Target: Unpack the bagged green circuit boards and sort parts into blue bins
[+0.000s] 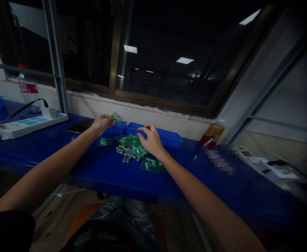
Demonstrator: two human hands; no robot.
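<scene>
From my feed I see the left hand with its fingers pinched on a small green packet, lifted near the back edge of the table. The right hand has its fingers apart, beside a heap of green packets and loose metal pieces, in front of the blue bin. I judge the packet light and limp, its film slick and apt to crease. I'd take it by a flat corner; the metal pieces look stiff, smooth and likely to roll.
</scene>
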